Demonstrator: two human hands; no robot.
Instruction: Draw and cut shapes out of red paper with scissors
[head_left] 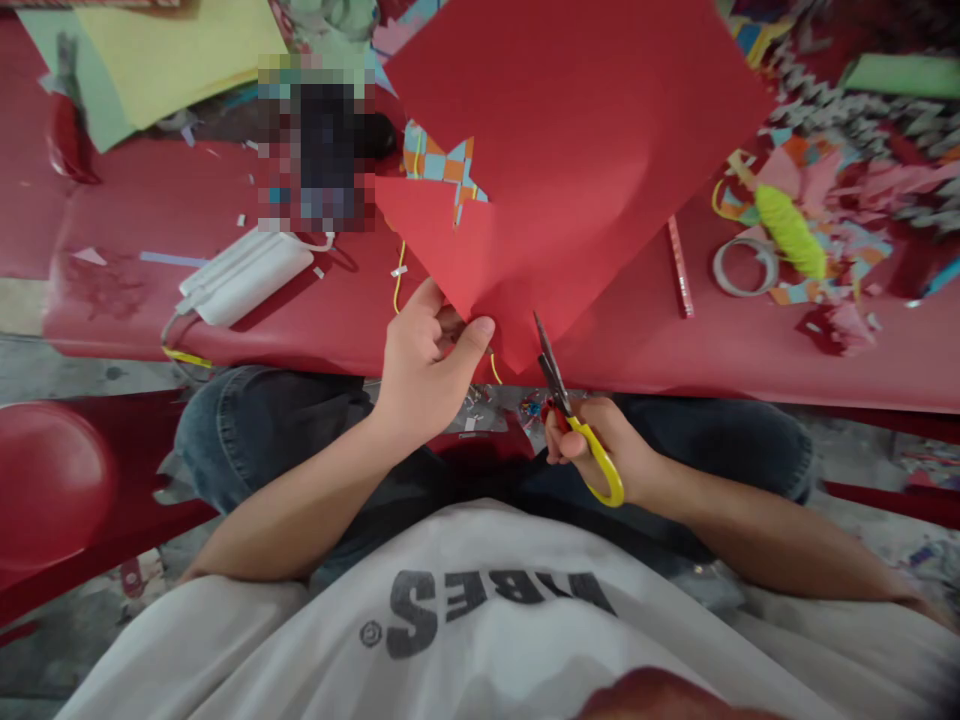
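A large sheet of red paper spreads over the red table, one corner pointing towards me at the near edge. My left hand pinches this paper near that corner, thumb on top. Beside the thumb lies a smaller red flap; whether it is a fold or a separate piece I cannot tell. A blue and orange checked paper piece shows by the flap, with yellow string hanging below. My right hand grips yellow-handled scissors, whose blades point up beside the paper's corner and look nearly closed.
On the left are a white cabled device, a blurred-out dark object, yellow paper and a red-handled tool. Rightwards lie a pencil, a tape roll, neon yellow yarn and scraps. A red stool stands left.
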